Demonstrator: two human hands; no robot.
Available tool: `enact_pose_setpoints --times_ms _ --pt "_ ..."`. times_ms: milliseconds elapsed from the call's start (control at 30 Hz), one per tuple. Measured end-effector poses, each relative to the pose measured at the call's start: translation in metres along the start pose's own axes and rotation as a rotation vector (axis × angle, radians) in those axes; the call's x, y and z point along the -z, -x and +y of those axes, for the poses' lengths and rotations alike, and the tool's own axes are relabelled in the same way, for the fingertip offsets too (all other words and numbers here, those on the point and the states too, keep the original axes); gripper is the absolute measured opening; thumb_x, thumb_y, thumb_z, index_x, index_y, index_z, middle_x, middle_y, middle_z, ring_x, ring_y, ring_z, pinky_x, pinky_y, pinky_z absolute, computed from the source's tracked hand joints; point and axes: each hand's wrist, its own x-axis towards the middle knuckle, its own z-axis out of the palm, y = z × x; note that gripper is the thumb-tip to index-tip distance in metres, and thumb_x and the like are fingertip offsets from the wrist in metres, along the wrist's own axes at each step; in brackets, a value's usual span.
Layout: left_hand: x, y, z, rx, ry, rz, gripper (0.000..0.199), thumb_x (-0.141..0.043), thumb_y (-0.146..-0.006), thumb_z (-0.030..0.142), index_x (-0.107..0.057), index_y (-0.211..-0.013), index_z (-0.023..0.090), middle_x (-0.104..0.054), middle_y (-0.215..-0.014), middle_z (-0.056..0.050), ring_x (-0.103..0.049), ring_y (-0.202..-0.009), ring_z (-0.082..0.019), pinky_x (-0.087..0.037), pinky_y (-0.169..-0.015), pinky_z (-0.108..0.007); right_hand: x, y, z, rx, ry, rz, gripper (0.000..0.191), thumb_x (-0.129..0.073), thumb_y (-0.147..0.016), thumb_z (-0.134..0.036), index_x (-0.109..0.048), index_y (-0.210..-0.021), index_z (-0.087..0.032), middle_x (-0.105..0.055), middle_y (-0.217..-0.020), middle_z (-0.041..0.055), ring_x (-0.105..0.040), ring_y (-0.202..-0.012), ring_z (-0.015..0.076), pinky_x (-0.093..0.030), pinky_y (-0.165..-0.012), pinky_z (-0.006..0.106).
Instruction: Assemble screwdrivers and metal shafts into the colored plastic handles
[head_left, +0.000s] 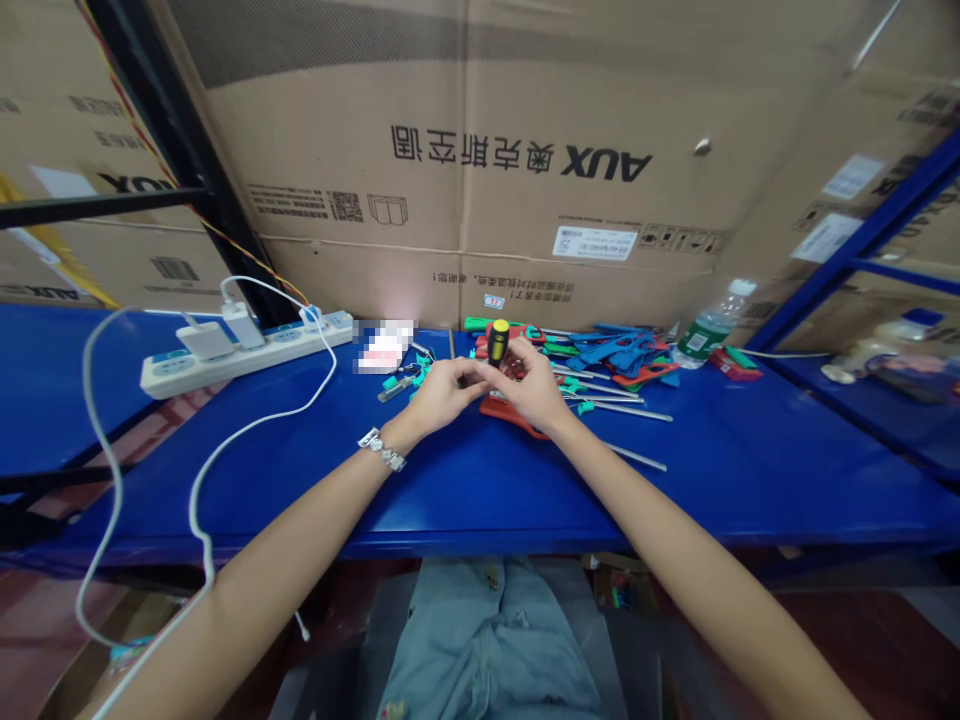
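My left hand and my right hand meet fingertip to fingertip over the table, both closed. Between the thumb and fingers of my right hand a screwdriver stands upright, its yellow and black handle on top and its lower end hidden. Whatever my left fingers pinch is hidden behind them. Just beyond and to the right lie several metal rods with green ends and a pile of blue plastic pieces. An orange-handled piece lies under my right hand. A small cutter-like tool is left of my left hand.
A white power strip with plugged chargers stands at the left, and a white cable loops off the table. A water bottle and red box are at the right. A large cardboard box walls off the back.
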Motion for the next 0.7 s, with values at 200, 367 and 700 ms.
enact_pose_setpoints --times_ms 200,367,700 --pt "-0.012 0.001 0.001 0.049 0.087 0.1 0.01 -0.071 -0.081 0.018 -0.064 -0.074 0.014 -0.059 -0.068 0.001 -0.052 -0.064 -0.013 -0.04 -0.062 -0.026 -0.007 0.003 0.005 -0.102 -0.137 0.065 0.038 -0.08 -0.076 -0.051 -0.056 -0.079 -0.021 -0.059 -0.072 -0.001 -0.05 -0.063 0.0141 -0.042 -0.061 0.03" --pt "-0.004 0.001 0.004 -0.026 0.025 0.012 0.009 -0.067 -0.088 0.024 -0.071 -0.087 0.016 -0.072 -0.085 -0.004 -0.06 -0.08 -0.018 -0.046 -0.077 -0.031 -0.002 0.0 0.005 -0.019 -0.047 0.055 0.026 -0.072 -0.084 -0.044 -0.062 -0.078 -0.02 -0.061 -0.08 0.0031 -0.052 -0.068 0.0154 -0.044 -0.063 0.031" --pt "0.003 0.0 0.0 -0.017 0.109 -0.027 0.012 -0.063 -0.085 0.02 -0.064 -0.074 0.016 -0.068 -0.074 -0.002 -0.058 -0.069 -0.014 -0.044 -0.068 -0.028 0.002 0.003 0.003 0.002 -0.025 -0.046 0.041 -0.077 -0.08 -0.049 -0.06 -0.107 -0.023 -0.061 -0.096 0.0055 -0.054 -0.075 0.017 -0.046 -0.065 0.032"
